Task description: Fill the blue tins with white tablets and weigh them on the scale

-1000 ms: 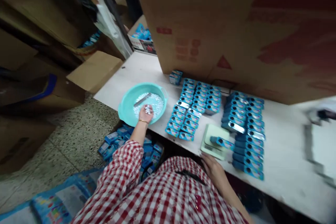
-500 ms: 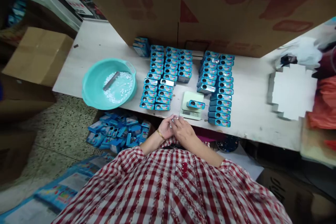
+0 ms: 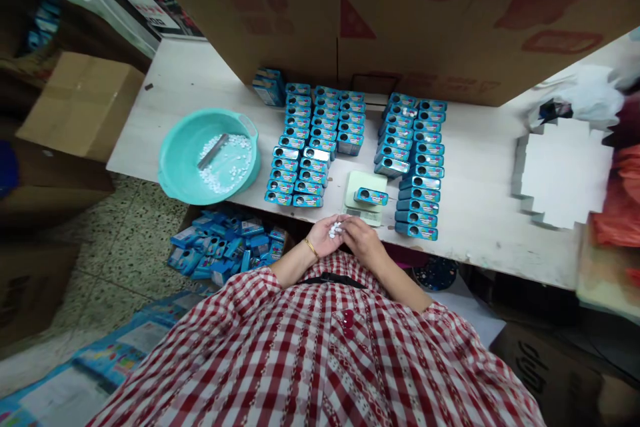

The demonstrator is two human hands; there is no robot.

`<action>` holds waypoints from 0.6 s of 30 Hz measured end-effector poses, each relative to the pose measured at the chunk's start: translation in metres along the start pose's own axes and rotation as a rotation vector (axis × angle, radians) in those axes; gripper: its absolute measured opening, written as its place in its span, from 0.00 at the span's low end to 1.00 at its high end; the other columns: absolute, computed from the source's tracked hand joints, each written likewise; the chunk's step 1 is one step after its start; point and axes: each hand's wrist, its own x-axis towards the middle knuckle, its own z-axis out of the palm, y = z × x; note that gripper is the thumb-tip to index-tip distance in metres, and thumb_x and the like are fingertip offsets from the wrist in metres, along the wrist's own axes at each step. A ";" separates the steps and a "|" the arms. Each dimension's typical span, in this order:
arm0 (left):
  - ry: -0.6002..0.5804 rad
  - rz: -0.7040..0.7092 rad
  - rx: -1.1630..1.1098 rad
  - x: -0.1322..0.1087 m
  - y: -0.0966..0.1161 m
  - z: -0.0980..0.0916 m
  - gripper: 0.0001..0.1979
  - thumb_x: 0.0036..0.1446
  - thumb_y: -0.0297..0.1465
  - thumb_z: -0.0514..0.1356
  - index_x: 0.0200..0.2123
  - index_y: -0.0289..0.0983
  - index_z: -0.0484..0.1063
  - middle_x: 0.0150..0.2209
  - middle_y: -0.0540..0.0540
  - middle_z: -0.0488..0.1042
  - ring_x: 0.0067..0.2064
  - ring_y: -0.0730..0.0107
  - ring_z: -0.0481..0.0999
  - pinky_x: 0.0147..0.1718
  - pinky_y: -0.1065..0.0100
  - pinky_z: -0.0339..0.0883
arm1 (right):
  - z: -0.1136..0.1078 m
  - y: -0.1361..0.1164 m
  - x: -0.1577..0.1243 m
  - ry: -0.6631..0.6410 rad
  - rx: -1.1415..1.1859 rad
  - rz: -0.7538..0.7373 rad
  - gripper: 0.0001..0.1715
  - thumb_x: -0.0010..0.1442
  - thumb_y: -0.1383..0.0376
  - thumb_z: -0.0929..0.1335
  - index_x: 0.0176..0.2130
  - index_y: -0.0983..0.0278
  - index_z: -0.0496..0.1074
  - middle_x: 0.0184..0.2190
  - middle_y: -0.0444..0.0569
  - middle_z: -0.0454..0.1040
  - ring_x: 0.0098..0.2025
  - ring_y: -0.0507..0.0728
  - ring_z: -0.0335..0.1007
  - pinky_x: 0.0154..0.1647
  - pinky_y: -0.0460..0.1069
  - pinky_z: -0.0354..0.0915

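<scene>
My left hand (image 3: 326, 235) is cupped palm up at the table's front edge and holds a small heap of white tablets (image 3: 335, 229). My right hand (image 3: 361, 236) lies against it, fingers pinched at the tablets. Just beyond them a pale green scale (image 3: 365, 182) carries one blue tin (image 3: 371, 197) lying on its side. Rows of blue tins (image 3: 310, 153) stand left of the scale and more rows (image 3: 417, 163) right of it. A teal basin (image 3: 181, 150) at the far left holds white tablets and a grey scoop (image 3: 213, 151).
A big cardboard box (image 3: 400, 7) overhangs the back of the white table (image 3: 480, 213). A flat white carton blank (image 3: 563, 173) lies at the right. Below the table's left part sits a box of loose blue tins (image 3: 225, 247). Cardboard boxes (image 3: 75, 103) stand on the floor at left.
My left hand left the basin with tablets and came to the table's front edge, where my right hand joined it. In the last half second the left palm turned up, showing the tablets.
</scene>
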 end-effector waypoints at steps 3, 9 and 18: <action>0.001 0.025 0.001 0.009 0.002 0.015 0.12 0.57 0.26 0.48 0.30 0.28 0.70 0.25 0.45 0.71 0.27 0.77 0.70 0.29 0.74 0.64 | -0.012 0.012 0.006 0.090 0.084 0.053 0.11 0.59 0.67 0.59 0.39 0.63 0.69 0.37 0.51 0.70 0.41 0.53 0.66 0.42 0.50 0.66; 0.006 0.068 0.030 0.021 0.009 0.034 0.11 0.56 0.26 0.49 0.30 0.28 0.71 0.28 0.42 0.74 0.32 0.71 0.73 0.39 0.68 0.66 | -0.035 0.031 0.022 0.231 0.084 0.222 0.09 0.57 0.64 0.62 0.35 0.63 0.70 0.33 0.48 0.71 0.33 0.52 0.67 0.35 0.47 0.66; 0.063 0.094 0.006 0.012 0.020 0.022 0.11 0.56 0.27 0.50 0.31 0.27 0.71 0.34 0.37 0.75 0.42 0.65 0.73 0.45 0.65 0.65 | -0.040 0.057 0.038 0.276 0.024 0.351 0.09 0.54 0.65 0.64 0.33 0.65 0.72 0.29 0.48 0.70 0.27 0.50 0.65 0.30 0.47 0.64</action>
